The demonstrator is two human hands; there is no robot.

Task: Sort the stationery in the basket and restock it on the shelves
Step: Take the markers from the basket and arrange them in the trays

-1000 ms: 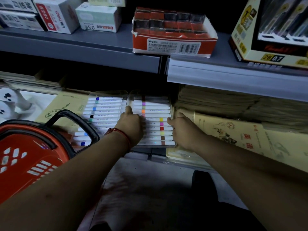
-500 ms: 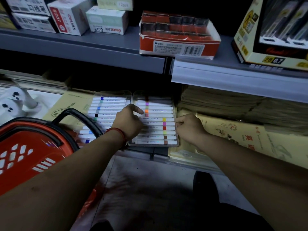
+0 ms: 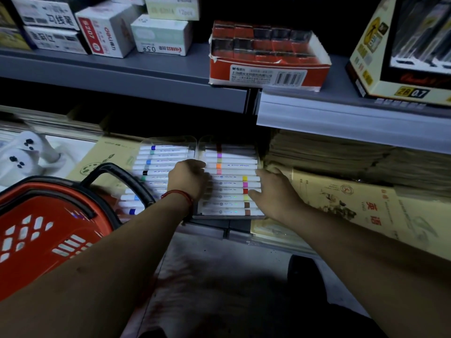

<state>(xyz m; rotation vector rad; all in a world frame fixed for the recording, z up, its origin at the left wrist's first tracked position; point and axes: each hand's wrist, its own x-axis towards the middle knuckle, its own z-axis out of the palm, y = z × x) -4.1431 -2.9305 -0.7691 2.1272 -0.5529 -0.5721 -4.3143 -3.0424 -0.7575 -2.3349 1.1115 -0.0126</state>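
The only view comes from a camera on the person's head, close in front of the shelving and aimed forward and down. Both forearms run up from the bottom corners to the left hand and right hand at mid-frame, over the marker case. The upper shelf crosses the top, the red basket fills the left edge, and the floor lies below.
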